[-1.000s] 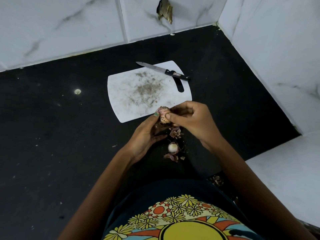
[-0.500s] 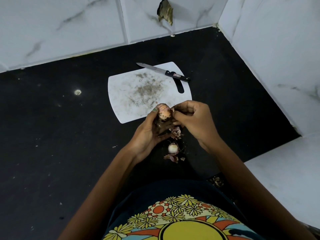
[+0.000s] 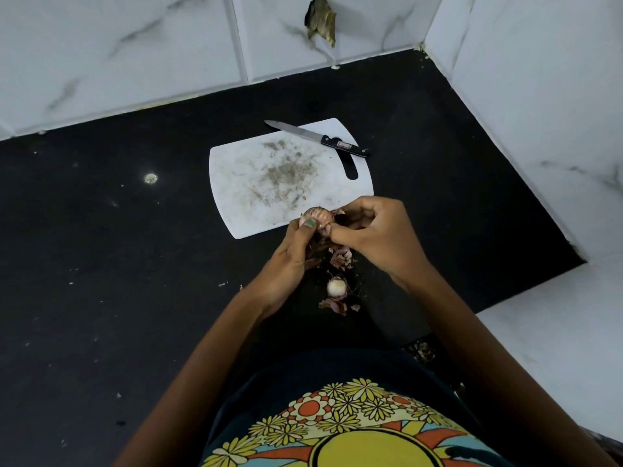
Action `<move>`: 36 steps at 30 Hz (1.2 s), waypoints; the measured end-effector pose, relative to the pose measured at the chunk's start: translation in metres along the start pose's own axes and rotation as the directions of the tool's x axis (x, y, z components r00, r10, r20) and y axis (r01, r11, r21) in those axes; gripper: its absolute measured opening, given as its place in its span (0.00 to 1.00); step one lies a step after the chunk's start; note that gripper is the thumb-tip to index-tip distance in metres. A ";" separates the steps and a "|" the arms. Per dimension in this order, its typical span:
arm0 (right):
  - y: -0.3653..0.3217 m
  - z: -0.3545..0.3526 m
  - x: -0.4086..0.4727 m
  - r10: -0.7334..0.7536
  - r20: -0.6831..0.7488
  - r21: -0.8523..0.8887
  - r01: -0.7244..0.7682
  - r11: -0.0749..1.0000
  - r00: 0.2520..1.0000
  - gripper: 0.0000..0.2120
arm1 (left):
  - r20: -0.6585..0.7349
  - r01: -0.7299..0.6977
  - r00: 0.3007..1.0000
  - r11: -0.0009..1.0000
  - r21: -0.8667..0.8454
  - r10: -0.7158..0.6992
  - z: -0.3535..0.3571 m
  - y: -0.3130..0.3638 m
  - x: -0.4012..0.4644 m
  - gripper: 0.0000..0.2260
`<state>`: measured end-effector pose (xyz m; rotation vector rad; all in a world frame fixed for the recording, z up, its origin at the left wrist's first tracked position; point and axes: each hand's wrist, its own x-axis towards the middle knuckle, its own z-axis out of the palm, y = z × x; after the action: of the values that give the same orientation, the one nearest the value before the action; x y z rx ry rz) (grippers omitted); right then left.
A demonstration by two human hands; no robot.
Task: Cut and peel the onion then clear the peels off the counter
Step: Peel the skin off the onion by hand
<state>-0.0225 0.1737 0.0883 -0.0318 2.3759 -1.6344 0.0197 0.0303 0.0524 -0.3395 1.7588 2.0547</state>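
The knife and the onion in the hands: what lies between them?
In the head view, only the stained white cutting board lies between the knife and the onion.

Your hands [image 3: 340, 241] cover most of the onion [image 3: 317, 215], so you can't tell how much skin is left. The bits on the worktop [image 3: 101, 264] by the peels [image 3: 340, 257] are too small to name.

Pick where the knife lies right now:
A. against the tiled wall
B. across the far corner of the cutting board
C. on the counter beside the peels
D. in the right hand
B: the knife lies untouched across the far right corner of the white cutting board, while both hands work the onion.
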 end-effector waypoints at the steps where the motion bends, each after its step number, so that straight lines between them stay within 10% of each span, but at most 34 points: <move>1: 0.001 0.000 0.001 -0.004 -0.011 0.000 0.004 1.000 1.000 0.08 | -0.006 0.003 1.000 1.000 -0.021 -0.003 0.000 0.000 0.000 0.23; 36: -0.001 -0.003 0.000 0.036 0.080 0.056 -0.041 0.998 0.996 0.06 | -0.045 0.012 0.999 1.000 0.026 -0.011 -0.003 -0.004 0.000 0.29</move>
<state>-0.0232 0.1757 0.0905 -0.0389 2.2566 -1.6515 0.0209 0.0279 0.0487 -0.3893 1.8037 2.0296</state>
